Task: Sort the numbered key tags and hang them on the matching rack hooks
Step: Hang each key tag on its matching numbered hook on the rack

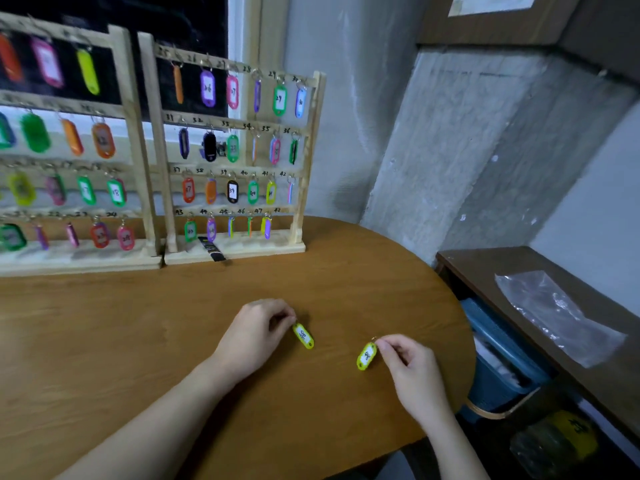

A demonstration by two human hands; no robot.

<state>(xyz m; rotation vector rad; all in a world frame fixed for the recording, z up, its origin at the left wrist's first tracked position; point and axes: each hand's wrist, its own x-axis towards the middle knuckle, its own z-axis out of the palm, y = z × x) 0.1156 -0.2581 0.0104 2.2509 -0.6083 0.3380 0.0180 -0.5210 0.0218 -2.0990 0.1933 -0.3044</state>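
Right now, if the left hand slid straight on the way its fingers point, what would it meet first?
The left hand points right, and the yellow tag it pinches leads. Next in line is probably the other yellow tag held by the right hand; depth is unclear.

Racks: two racks (221, 150) side by side along the table's (104, 323) back edge.
Tags: two tags, left tag (303, 336), right tag (366, 356), near the right edge.
Shelf: shelf (588, 358) right of table, bag (557, 315) on it.

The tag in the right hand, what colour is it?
Yellow, with a white number label. The head view shows the tag pinched by the right hand.
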